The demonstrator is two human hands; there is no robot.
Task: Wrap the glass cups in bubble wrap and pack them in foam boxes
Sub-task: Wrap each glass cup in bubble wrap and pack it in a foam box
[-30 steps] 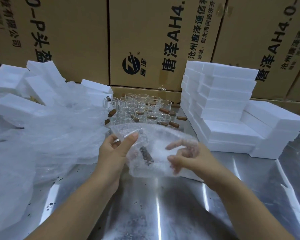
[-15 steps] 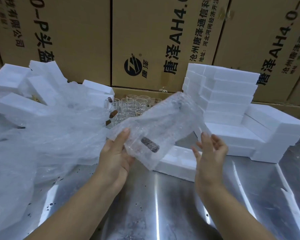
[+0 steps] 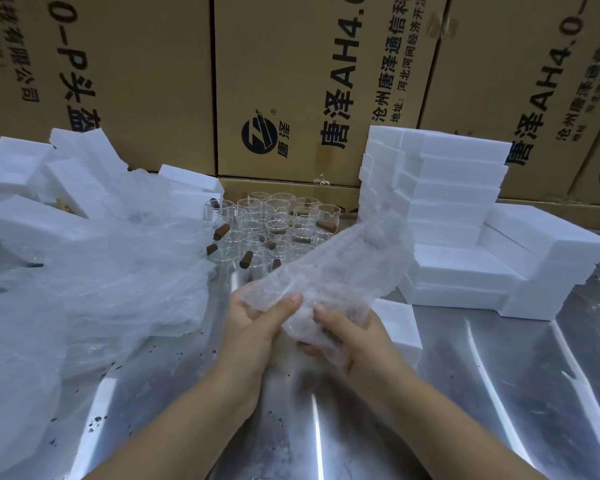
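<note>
A bubble-wrap bundle [image 3: 329, 271] slants up to the right above the steel table; a glass cup lies inside it, blurred by the wrap. My left hand [image 3: 257, 323] grips its lower left end, thumb on top. My right hand [image 3: 347, 337] holds the bundle's lower edge, fingers curled under it. Several bare glass cups [image 3: 274, 226] with brown wooden handles stand in a cluster behind. A small white foam box [image 3: 399, 323] lies just right of my right hand.
A loose heap of bubble wrap [image 3: 94, 278] covers the table's left side, with foam boxes [image 3: 21, 220] piled behind it. Stacked foam boxes [image 3: 465, 220] stand at the right. Cardboard cartons [image 3: 291, 81] wall off the back. The steel table [image 3: 326, 427] shines in front.
My right hand came back from open air to the bundle and took hold of its lower edge. The long free end of the wrap now lies more tightly around the cup.
</note>
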